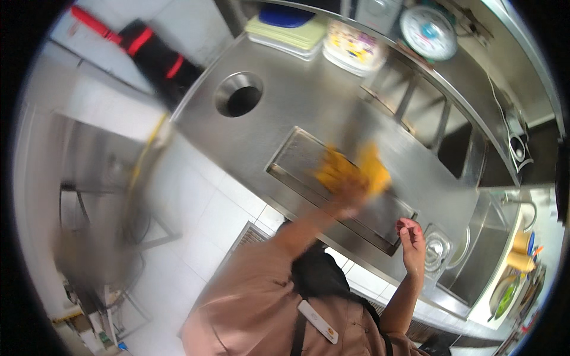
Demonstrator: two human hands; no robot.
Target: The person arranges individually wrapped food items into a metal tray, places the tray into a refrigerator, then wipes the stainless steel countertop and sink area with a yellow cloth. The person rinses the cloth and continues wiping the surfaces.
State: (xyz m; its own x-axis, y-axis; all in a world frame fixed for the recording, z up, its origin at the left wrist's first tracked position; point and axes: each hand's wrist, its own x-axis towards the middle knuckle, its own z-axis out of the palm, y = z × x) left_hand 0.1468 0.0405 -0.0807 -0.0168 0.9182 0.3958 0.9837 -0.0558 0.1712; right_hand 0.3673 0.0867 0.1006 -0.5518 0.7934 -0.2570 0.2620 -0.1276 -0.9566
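My left hand (349, 194) is closed on a yellow cloth (373, 169) and presses it on the steel worktop. The cloth and fingers are smeared by motion, so its exact folds cannot be made out. Under and beside the cloth lies a long rectangular recessed panel (297, 155) with a raised frame, set into the worktop (285, 107). To the right, my right hand (411, 234) hovers near the panel's right end. Its fingers curl loosely apart from the thumb, and nothing shows in them.
A round hole (240, 95) opens in the worktop at the far left. At the back stand lidded containers (285, 35), a white tub (353, 50) and a dial scale (428, 32). Rectangular openings (424, 107) lie behind the cloth. A sink (484, 249) is at the right.
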